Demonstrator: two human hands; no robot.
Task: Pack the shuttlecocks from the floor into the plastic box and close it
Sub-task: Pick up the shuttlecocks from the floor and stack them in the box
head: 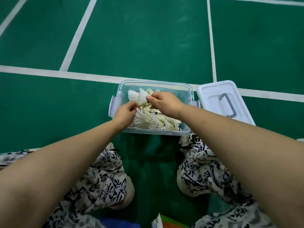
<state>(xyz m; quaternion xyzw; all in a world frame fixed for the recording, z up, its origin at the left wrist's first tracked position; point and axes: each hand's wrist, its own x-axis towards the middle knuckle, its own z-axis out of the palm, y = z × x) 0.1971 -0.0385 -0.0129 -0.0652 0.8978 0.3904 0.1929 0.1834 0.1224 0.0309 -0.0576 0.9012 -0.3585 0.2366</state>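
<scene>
Bare forearms (49,170), patterned trousers (102,186), green court floor (148,38), white lines (79,35), plastic box (191,94)

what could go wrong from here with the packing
The left hand and right hand both pinch shuttlecocks by the feathers, which might bend or snap. The pile in the box looks loose, so the lid may crush feathers when closed.

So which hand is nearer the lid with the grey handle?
Right. The right hand pinches a shuttlecock over the box's middle, nearer the lid; the left hand pinches another at its opposite edge.
</scene>
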